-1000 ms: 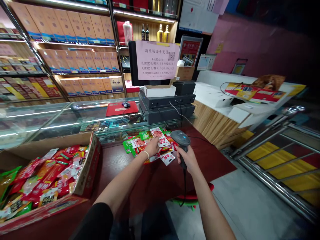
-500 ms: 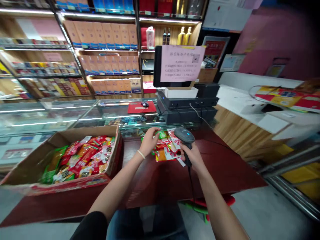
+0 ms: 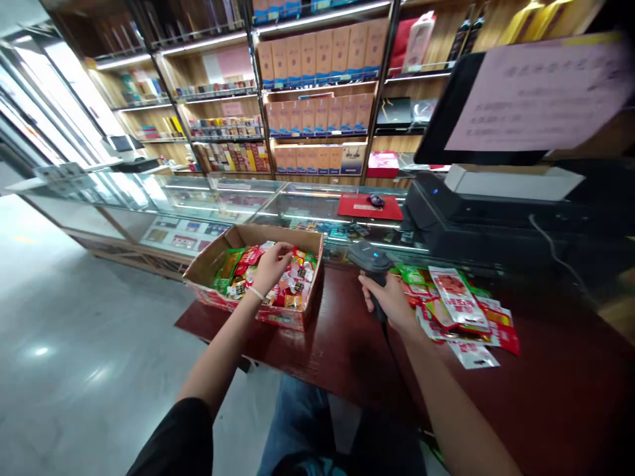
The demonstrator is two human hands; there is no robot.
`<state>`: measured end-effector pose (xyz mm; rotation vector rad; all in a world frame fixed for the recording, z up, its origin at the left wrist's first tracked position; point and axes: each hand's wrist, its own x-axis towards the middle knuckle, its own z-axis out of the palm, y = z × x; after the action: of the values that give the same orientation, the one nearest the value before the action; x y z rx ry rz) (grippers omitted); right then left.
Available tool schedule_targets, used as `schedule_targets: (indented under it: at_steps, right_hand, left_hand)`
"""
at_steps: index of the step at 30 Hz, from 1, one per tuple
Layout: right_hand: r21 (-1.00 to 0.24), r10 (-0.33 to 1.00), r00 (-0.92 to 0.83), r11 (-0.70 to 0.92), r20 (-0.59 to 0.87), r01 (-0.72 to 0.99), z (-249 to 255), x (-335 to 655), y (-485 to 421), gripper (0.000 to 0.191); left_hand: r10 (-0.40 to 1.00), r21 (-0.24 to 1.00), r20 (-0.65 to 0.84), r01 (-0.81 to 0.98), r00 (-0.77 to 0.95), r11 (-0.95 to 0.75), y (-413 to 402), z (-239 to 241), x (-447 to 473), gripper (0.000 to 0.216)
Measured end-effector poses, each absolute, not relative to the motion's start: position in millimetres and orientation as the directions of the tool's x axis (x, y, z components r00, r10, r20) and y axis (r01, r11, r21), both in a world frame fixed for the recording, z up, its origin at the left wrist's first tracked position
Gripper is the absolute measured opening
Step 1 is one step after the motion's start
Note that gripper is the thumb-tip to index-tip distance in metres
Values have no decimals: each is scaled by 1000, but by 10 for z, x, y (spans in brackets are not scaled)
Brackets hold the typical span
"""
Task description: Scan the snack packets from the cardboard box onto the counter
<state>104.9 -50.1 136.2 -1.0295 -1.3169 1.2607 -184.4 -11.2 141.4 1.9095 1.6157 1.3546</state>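
a dark scanner (image 3: 368,254), lit blue on top, held near an open carton (image 3: 284,320) of jumbled packets (image 3: 299,272).

A black sleeve (image 3: 179,441), a pale left wristband (image 3: 256,293) and blue jeans (image 3: 294,423) are worn.

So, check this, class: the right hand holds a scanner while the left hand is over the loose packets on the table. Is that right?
Not quite: the left hand is over the open cardboard box, not the loose packets, as the head view shows. The right hand does hold the scanner.
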Motion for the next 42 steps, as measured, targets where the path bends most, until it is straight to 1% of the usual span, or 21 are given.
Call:
schedule_targets:
  at_steps: [3,6,8,10,12,16,20,24,26,28,29,31,33,34,35,37,39,42]
  right_hand:
    - [-996,981,-180,65,74,-57,1335,809,-448,33]
    - [-998,978,-206,30,40,-54,1305,644,-407,34]
    - [-999,975,-221,20,31,-51,1281,571,-384,35]
    - [-999,972,-232,22,33,-50,1255,520,-364,34]
    - [-999,973,-230,13,25,-51,1226,484,-349,34]
    - [-999,972,-234,-5,6,-43,1177,440,-332,35]
    - [-999,968,-252,-21,-9,-45,1149,405,-328,35]
    - [-999,966,-260,-26,-13,-45,1138,370,-344,34]
    - [-999,963,-268,-13,-1,-43,1144,364,-361,34]
    - [-999,962,-273,0,11,-40,1161,373,-383,34]
    - [-999,962,-271,3,14,-38,1173,384,-396,34]
    - [-999,964,-264,17,25,-33,1201,414,-422,34]
    - [-999,966,-256,31,37,-29,1234,453,-448,33]
    - [-999,966,-254,35,40,-28,1251,474,-460,32]
    - [-999,967,-250,37,42,-28,1268,496,-471,32]
    - [-999,970,-241,35,41,-28,1296,537,-492,32]
    - [-999,973,-228,36,41,-26,1311,577,-508,32]
    - [-999,977,-210,30,35,-27,1303,636,-522,33]
  left_hand:
    - [895,735,420,635,-151,-237,-151,1317,-2274,16]
    - [909,681,382,716,-169,-152,-124,1240,-2627,18]
    - [947,582,299,809,-121,-80,-82,1179,-2781,19]
    - [981,446,179,895,-78,-10,-43,1107,-2855,21]
    - [993,330,95,943,-65,30,-18,1037,-2868,26]
    - [996,194,48,979,-74,64,1,960,-2850,38]
    - [996,156,-32,984,-87,91,17,945,-2866,36]
    - [996,150,-15,985,-84,86,-7,953,-2850,24]
    - [995,181,37,980,-95,87,-41,978,-2825,22]
    - [985,271,141,961,-99,57,-80,1023,-2800,23]
    - [971,348,212,937,-109,29,-96,1052,-2789,23]
    - [922,557,347,828,-170,-57,-116,1117,-2766,22]
    - [876,779,400,604,-269,-170,-120,1177,-2735,26]
    - [868,860,387,462,-311,-217,-118,1200,-2712,29]
    - [872,912,358,326,-334,-249,-116,1219,-2682,32]
    - [897,957,288,118,-335,-263,-114,1242,-2596,36]
    - [922,970,229,-5,-311,-243,-115,1264,-2472,39]
    - [950,968,173,-135,-261,-214,-104,1331,-2238,40]
